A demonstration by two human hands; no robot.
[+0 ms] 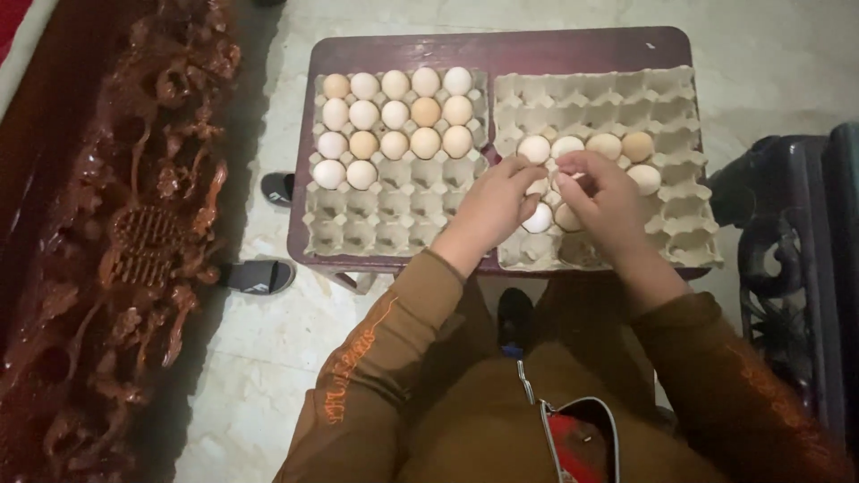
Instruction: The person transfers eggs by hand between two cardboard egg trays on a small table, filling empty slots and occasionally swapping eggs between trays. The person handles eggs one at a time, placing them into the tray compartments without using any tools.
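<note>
Floor: pale marble tiles [268, 358]; dark carved wooden furniture [116, 224] on the left; black slippers [259, 275] beside it
Surface: small dark-red wooden table [501, 46]; two grey cardboard egg trays side by side on it
Left tray [394, 224]: top three rows full of white and tan eggs [394, 114]; two more in the fourth row; lower cups bare
Right tray [680, 206]: a few eggs in its middle rows
Left hand [494, 204]: over right tray; fingers curled on a white egg [539, 219], grip partly hidden
Right hand [601, 201]: just beside the left, fingertips pinching a white egg [567, 182]
Hands: close together, nearly touching
Person: brown sleeves, seated at the table's near edge
</note>
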